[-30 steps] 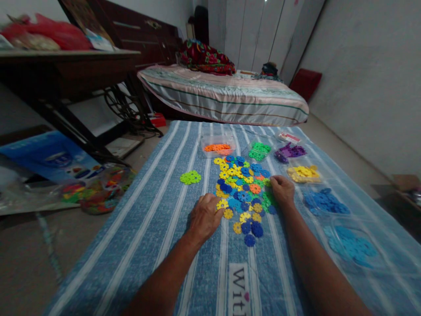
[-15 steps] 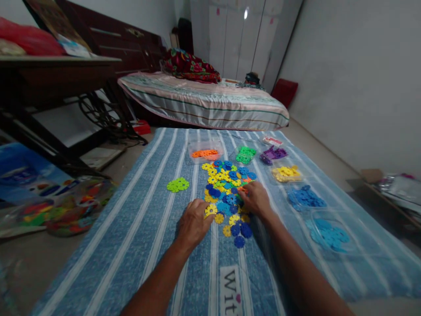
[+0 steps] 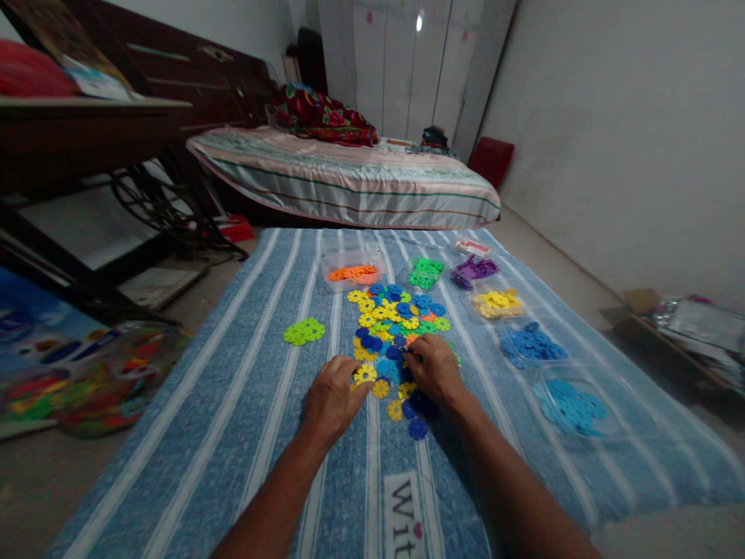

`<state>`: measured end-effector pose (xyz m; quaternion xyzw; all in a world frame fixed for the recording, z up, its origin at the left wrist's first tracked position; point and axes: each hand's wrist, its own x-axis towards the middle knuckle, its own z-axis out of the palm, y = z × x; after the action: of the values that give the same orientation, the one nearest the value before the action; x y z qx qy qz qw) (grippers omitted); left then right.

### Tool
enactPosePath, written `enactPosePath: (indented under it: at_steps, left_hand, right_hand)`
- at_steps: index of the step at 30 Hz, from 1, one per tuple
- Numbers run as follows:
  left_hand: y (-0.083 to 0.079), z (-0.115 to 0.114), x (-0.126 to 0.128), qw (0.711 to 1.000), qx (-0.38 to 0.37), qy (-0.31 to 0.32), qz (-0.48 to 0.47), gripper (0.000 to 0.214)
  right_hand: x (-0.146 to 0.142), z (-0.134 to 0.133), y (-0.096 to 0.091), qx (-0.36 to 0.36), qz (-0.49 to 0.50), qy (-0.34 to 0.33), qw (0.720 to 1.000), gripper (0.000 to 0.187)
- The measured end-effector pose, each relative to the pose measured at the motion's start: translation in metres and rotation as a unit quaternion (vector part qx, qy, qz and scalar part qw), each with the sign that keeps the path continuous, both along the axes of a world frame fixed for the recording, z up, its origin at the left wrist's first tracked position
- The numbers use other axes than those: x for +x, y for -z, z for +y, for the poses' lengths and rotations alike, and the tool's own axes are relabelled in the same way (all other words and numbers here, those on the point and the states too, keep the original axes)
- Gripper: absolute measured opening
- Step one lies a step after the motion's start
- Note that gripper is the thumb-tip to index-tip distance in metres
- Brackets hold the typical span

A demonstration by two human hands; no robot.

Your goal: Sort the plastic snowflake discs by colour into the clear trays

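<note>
On striped cloth (image 3: 233, 388), a disc pile (image 3: 387, 330) is lying between and beyond the left hand (image 3: 331, 396), curving beside a yellow disc (image 3: 365, 373), and the right hand (image 3: 436, 373), overhanging its right side; whether either is gripping is unclear.

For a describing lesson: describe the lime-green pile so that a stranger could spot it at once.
On the blue striped cloth, find the big mixed pile of discs. Left of it lies the lime-green pile: all one colour, unlike the mixed pile, and right on the cloth, unlike those in clear boxes.
</note>
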<state>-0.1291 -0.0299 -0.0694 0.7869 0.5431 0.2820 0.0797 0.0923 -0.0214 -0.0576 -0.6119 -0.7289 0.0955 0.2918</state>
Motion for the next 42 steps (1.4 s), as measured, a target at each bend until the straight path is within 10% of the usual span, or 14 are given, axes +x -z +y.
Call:
enactPosePath:
  at_steps: [5,11,14,24,33,42]
  left_hand:
    - [0.0,0.001,-0.001,1.0,-0.005,0.003,-0.002,0.014]
    - [0.001,0.002,-0.002,1.0,0.002,0.008,-0.006,0.014]
    - [0.001,0.002,-0.002,1.0,0.001,0.007,-0.007,0.015]
    - [-0.008,-0.001,0.002,0.999,-0.029,-0.007,-0.032,0.012]
    - [-0.005,-0.003,0.006,0.983,-0.09,-0.02,-0.156,0.014]
    - [-0.006,-0.005,0.008,0.968,-0.096,-0.013,-0.232,0.021]
  right_hand:
    - [0.024,0.003,-0.004,-0.026,0.313,0.087,0.946,0.028]
    - [0.077,0.011,-0.019,0.081,0.717,0.158,0.674,0.025]
    - [0.088,0.011,-0.017,0.093,0.768,0.146,0.616,0.023]
    - [0.052,0.011,0.015,-0.015,0.58,0.167,0.797,0.034]
    - [0.052,0.008,0.017,-0.021,0.515,0.158,0.842,0.036]
    - [0.014,-0.005,0.008,0.097,0.209,0.02,0.973,0.027]
